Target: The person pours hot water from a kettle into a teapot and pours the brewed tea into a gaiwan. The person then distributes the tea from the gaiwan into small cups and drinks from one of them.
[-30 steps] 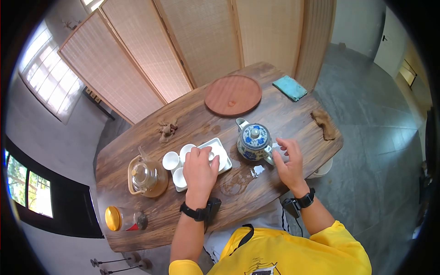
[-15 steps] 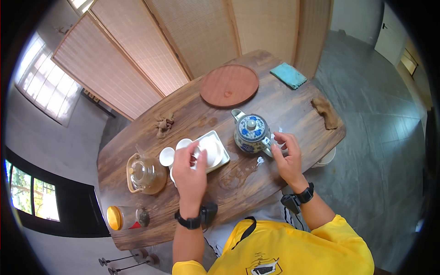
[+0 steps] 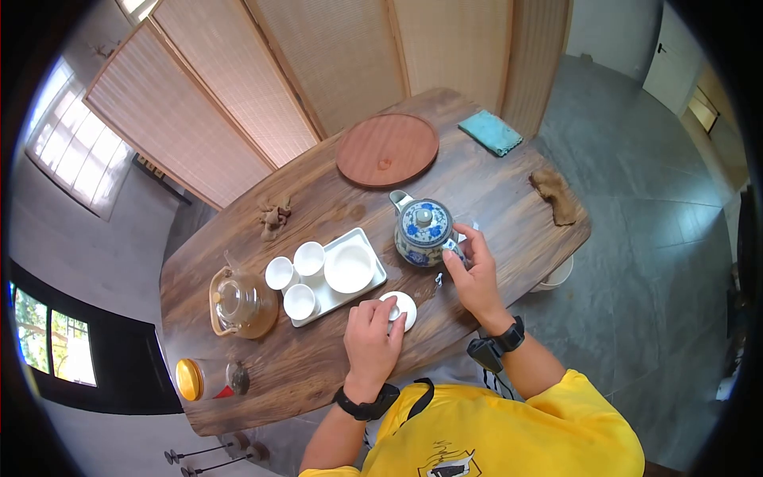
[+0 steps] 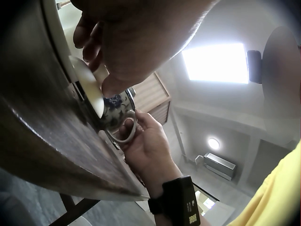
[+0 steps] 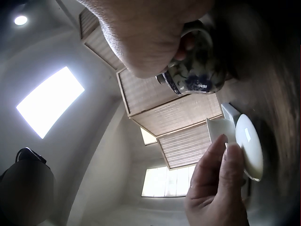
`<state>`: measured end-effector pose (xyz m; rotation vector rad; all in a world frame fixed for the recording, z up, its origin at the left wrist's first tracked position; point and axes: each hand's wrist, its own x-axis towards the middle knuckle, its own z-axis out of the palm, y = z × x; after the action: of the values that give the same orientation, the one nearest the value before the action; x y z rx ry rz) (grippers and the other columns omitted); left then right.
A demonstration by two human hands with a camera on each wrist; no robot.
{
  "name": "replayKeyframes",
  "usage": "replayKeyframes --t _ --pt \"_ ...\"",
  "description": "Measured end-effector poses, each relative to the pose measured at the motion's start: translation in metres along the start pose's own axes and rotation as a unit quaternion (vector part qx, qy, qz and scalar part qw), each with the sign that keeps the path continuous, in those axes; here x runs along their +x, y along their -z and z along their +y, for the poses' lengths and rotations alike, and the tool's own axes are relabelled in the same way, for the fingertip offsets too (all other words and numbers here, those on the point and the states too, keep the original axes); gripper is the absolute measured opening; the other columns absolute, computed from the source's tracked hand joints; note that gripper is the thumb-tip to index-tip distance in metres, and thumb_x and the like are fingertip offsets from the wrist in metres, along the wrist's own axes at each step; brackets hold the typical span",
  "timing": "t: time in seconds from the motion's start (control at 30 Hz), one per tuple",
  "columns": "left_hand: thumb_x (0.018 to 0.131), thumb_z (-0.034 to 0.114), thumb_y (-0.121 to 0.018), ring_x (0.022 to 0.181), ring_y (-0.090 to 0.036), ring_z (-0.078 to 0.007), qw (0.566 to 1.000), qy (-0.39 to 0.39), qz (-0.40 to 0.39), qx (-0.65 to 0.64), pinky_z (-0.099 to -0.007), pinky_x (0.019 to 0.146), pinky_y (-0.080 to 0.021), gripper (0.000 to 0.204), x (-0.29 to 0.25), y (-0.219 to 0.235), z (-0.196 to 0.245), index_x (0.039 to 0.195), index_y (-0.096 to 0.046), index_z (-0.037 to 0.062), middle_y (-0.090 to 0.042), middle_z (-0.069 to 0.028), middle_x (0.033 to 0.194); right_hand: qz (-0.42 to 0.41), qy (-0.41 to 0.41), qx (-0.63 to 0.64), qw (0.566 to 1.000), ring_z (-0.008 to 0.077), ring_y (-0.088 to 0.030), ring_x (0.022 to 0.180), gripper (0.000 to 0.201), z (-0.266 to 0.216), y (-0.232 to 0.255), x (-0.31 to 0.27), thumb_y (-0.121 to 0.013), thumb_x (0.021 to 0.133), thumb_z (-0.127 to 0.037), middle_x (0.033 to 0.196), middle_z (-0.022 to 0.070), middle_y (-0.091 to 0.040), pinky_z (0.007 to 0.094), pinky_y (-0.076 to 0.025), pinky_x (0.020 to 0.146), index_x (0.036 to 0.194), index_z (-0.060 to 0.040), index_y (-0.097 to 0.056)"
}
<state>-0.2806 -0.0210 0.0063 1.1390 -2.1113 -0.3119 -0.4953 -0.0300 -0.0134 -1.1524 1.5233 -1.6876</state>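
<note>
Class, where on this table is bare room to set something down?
Bare room: between the teapot and turquoise cloth; also between the jar and left hand. Crowded: the white tray, its cups beside the glass kettle, and the teapot's handle, held by the right hand.

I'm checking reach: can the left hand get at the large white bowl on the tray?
Probably yes: the large white bowl sits uncovered near the left hand with nothing between, though that hand pinches the white lid.
</note>
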Motion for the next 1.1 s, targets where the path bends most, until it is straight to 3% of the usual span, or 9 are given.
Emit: replayKeyframes --t 0.47,0.67,0.73,0.83,0.93,1.1 --pt "0.080 0.012 -0.081 0.092 -0.061 -0.0307 0.999 0.026 0.007 0.022 -0.0416 0.078 -0.052 0.032 -0.001 -0.009 -0.006 0.110 -0.072 0.0079 -0.066 -0.0091 0.101 0.000 0.026 0.100 0.995 0.0184 -0.060 0.114 0.046 0.004 -0.014 0.007 -0.061 0.096 -0.001 0.133 0.0101 -0.058 0.0304 -0.048 0.097 0.141 0.0002 -0.051" --pt "0.078 0.014 -0.082 0.106 -0.060 -0.0352 0.998 -0.007 0.059 0.004 -0.0436 0.090 -0.052 0.047 0.020 -0.009 0.019 0.122 -0.069 0.0078 -0.064 -0.0140 0.119 0.013 0.013 0.077 0.997 0.0158 -0.060 0.110 0.041 0.010 -0.013 0.006 -0.061 0.095 0.001 0.123 0.0086 -0.063 0.0294 -0.049 0.095 0.136 0.0008 -0.056" --pt "0.078 0.015 -0.082 0.121 -0.055 -0.0388 0.996 -0.046 0.077 -0.011 -0.0465 0.100 -0.047 0.060 0.043 -0.015 0.030 0.134 -0.064 0.0103 -0.056 -0.0183 0.136 0.033 0.057 0.085 0.994 0.0087 -0.060 0.100 0.041 0.014 -0.014 0.009 -0.059 0.096 0.003 0.117 0.0065 -0.065 0.0233 -0.049 0.088 0.136 0.0012 -0.055" --pt "0.078 0.014 -0.081 0.132 -0.047 -0.0414 0.996 -0.057 0.066 -0.010 -0.0504 0.109 -0.041 0.069 0.070 -0.035 0.043 0.143 -0.058 0.0145 -0.046 -0.0193 0.149 0.036 0.051 0.096 0.993 0.0150 -0.060 0.109 0.036 0.002 -0.007 0.010 -0.061 0.093 0.002 0.120 0.0082 -0.065 0.0295 -0.049 0.096 0.129 0.0025 -0.061" --pt "0.077 0.014 -0.080 0.140 -0.041 -0.0424 0.995 -0.074 0.067 -0.015 -0.0524 0.113 -0.036 0.073 0.076 -0.049 0.049 0.146 -0.055 0.0179 -0.040 -0.0190 0.156 0.025 0.041 0.082 0.995 0.0144 -0.060 0.108 0.036 0.000 0.003 0.012 -0.060 0.093 0.003 0.120 0.0082 -0.066 0.0290 -0.049 0.095 0.128 0.0031 -0.062" --pt "0.077 0.013 -0.079 0.142 -0.040 -0.0420 0.993 -0.075 0.089 -0.017 -0.0523 0.112 -0.037 0.072 0.076 -0.053 0.056 0.145 -0.057 0.0203 -0.040 -0.0183 0.157 -0.002 0.065 0.043 0.997 0.0116 -0.060 0.103 0.034 -0.027 0.014 0.016 -0.061 0.093 0.003 0.117 0.0057 -0.068 0.0274 -0.050 0.092 0.127 0.0028 -0.065"
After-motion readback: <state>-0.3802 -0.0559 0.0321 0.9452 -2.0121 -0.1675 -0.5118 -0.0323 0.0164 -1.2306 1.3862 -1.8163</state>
